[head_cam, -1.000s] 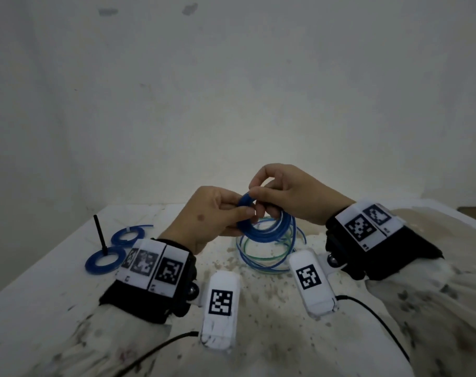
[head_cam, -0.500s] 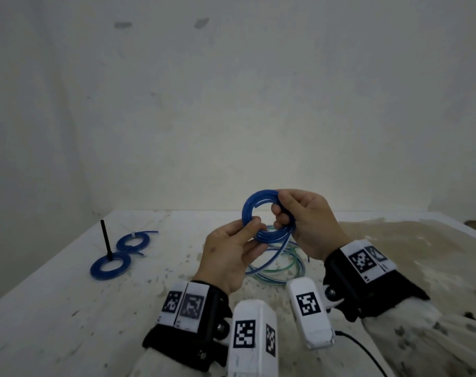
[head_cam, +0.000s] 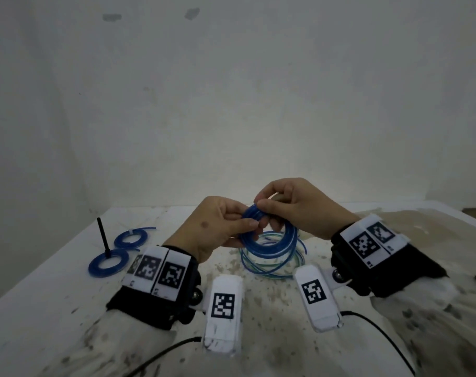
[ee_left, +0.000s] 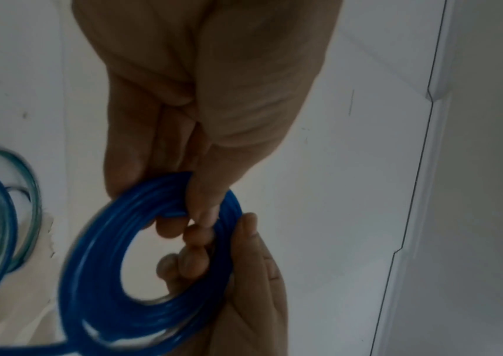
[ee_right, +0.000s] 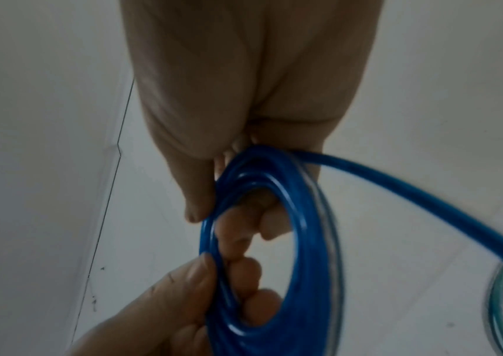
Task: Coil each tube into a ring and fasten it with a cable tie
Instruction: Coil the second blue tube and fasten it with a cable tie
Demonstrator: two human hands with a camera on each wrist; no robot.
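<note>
Blue, glossy tubing wound into a several-turn coil point(head_cam: 269, 238) is what we find held above the stained white table point(head_cam: 54, 295), our left hand point(head_cam: 218, 227) pinching its upper rim with thumb over curled fingers and our right hand point(head_cam: 294, 208) clamped on the same rim just beside it, fingers hooked through the opening. One free strand leaves the coil toward a loose heap of thin blue and green tube loops point(head_cam: 272, 263) lying beneath. Well apart at the left we note two flat blue rings point(head_cam: 108, 263) and an upright black rod point(head_cam: 103, 235).
</note>
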